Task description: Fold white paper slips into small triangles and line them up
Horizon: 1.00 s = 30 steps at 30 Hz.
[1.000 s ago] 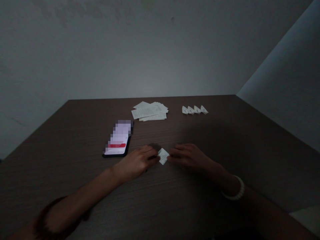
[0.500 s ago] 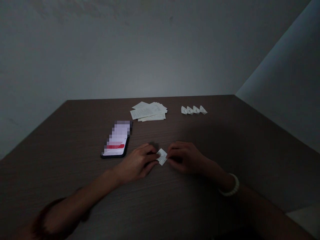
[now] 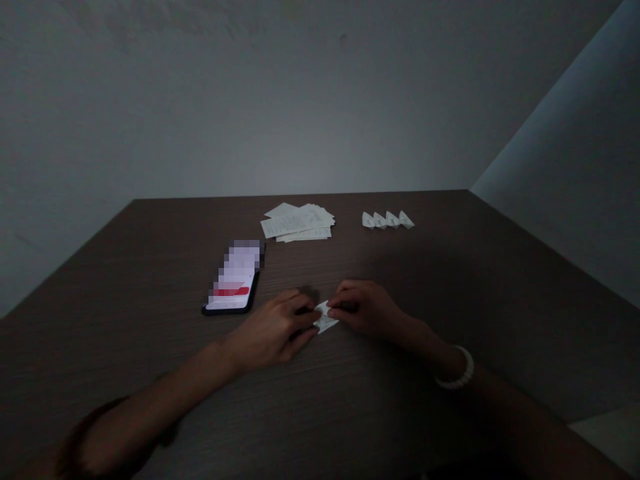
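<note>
Head camera: I saw the paper point(image 3: 327, 323) on the table point(image 3: 310, 407), its edges partly hidden by fingers of my left hand point(image 3: 280, 328) and right hand point(image 3: 369, 311); whether either pinched it, I couldn't tell. Pixelation covered much of the phone point(image 3: 236, 280).

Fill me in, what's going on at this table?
A person has both hands on one small piece of white paper on the dark table: the left hand at its left side, the right hand at its upper right. A lit phone lies to the left. Farther back are a loose pile of printed paper and, right of it, four small folded paper pieces in a row.
</note>
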### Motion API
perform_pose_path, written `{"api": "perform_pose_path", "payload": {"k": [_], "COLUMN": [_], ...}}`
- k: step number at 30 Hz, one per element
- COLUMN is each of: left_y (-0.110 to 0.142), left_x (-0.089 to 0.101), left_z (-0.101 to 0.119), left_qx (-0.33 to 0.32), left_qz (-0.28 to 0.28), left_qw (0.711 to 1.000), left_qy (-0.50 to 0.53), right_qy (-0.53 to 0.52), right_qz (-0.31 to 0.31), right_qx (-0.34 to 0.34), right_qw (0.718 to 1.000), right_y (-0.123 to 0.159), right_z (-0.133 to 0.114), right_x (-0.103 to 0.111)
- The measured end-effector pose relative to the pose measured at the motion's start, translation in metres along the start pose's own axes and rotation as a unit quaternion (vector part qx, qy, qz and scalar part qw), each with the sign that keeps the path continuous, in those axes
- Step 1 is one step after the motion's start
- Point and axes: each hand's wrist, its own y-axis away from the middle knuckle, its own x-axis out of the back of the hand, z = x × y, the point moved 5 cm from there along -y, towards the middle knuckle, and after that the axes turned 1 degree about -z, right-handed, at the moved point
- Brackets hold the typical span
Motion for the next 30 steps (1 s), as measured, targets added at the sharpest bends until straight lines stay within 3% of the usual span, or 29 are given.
{"api": "perform_pose_path", "payload": {"k": [7,19,30], "left_y": [0.0039,0.0048,0.0022], "left_x": [-0.0011,-0.0019,-0.0040], "left_z": [0.0013,0.0026,-0.0060], "left_qx": [-0.027,-0.028,0.035], "left_qz": [0.013,0.020,0.003], "left_qw": [0.998,0.998,0.998], "left_qy": [-0.057,-0.046,0.046], "right_qy": [0.015,0.023,0.054], "right_qz": [-0.015,-0.035,-0.049], "right_qx": [0.029,0.038,0.049], "right_qw": [0.999,0.998,0.996], "right_y": [0.0009,0.0014,0.0021], "right_z": [-0.0022,0.0000,-0.0053], "right_x": [0.0015,0.0015,0.0054]}}
